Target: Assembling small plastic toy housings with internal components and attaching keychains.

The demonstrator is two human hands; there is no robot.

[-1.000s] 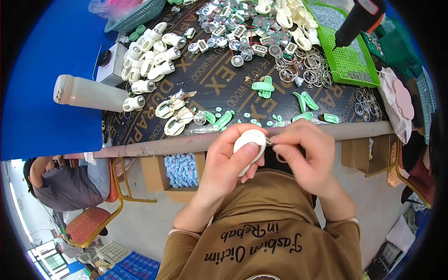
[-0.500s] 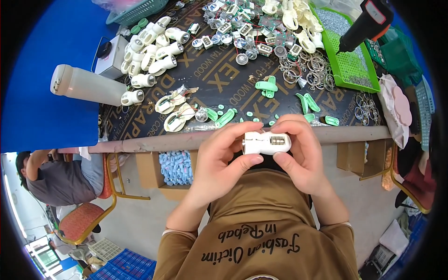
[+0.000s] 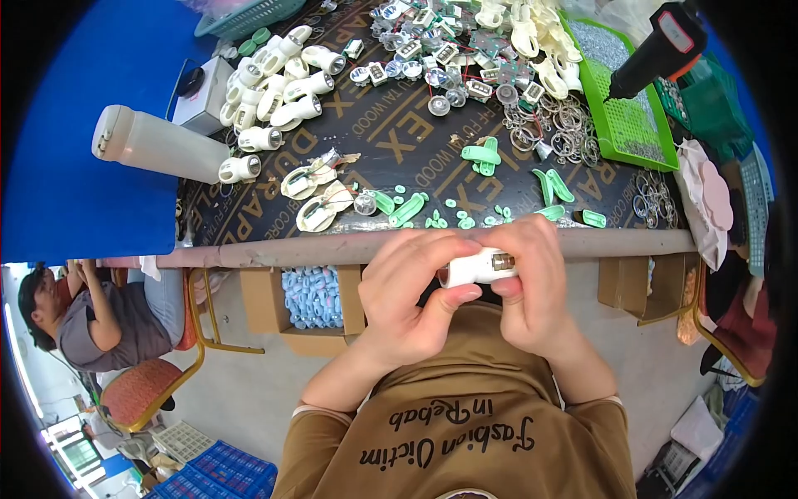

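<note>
Between my two hands, just off the table's near edge, is a small white flashlight (image 3: 474,269) with a rectangular opening in its side. My left hand (image 3: 416,291) is closed on the lamp end, thumb below and fingers above. My right hand (image 3: 534,283) pinches the rounded end, its fingers covering part of the body. On the table beyond lie light green plastic strips (image 3: 407,209) and small green pieces (image 3: 465,222). Two opened flashlight shells (image 3: 320,204) with wires and a clear lens (image 3: 365,203) rest to the left of these.
Assembled white flashlights (image 3: 283,83) are heaped at the far left beside a translucent bottle (image 3: 162,145). Circuit parts (image 3: 440,58), metal rings (image 3: 549,133) and a green tray (image 3: 636,141) with a black power screwdriver (image 3: 657,50) stand further back. A carton (image 3: 345,303) of blue pieces sits below the table.
Both hands have turned the flashlight a little, so its side opening faces differently and my right fingers cover more of it. The person at the left has raised their forearms.
</note>
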